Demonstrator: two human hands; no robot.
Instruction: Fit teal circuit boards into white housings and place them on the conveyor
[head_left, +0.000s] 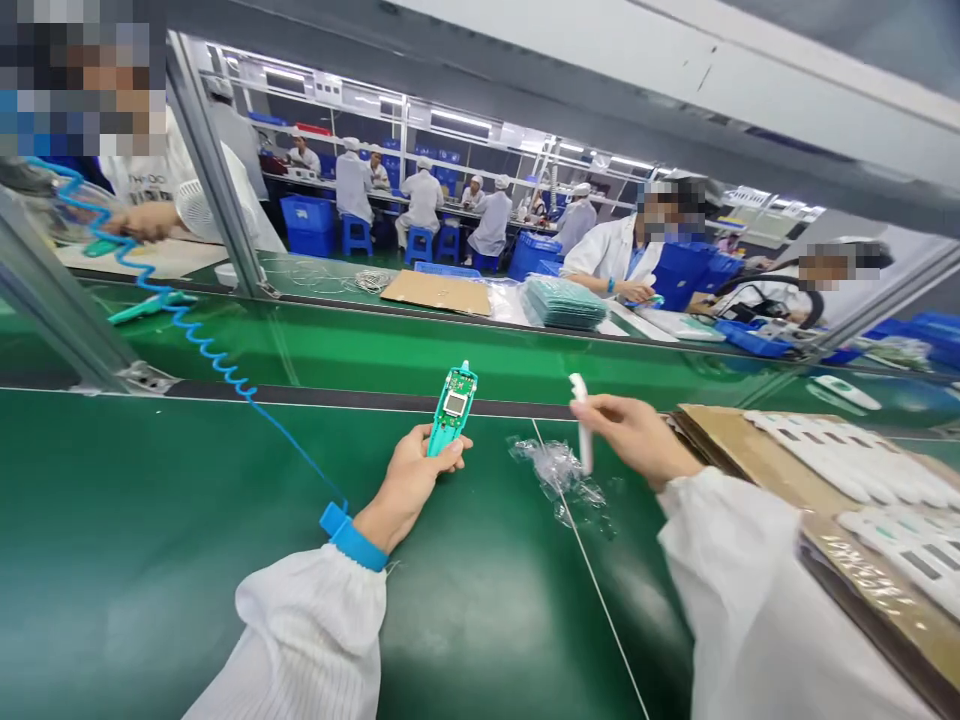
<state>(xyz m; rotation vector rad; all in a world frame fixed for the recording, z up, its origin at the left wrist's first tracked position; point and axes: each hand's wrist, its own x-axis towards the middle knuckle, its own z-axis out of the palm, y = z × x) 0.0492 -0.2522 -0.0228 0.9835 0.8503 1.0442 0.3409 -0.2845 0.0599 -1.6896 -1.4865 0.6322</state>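
Note:
My left hand grips a green circuit board with a small screen, held upright over the green work mat. A blue wrist strap with a coiled blue cord sits on that wrist. My right hand holds a slim white plastic housing upright, a little to the right of the board. A crumpled clear plastic bag lies on the mat between and just below the two hands.
Cardboard trays with several white housings lie at the right. A green conveyor belt runs behind the mat. Beyond it, people in white coats work; cardboard, a stack of bags and metal posts stand there.

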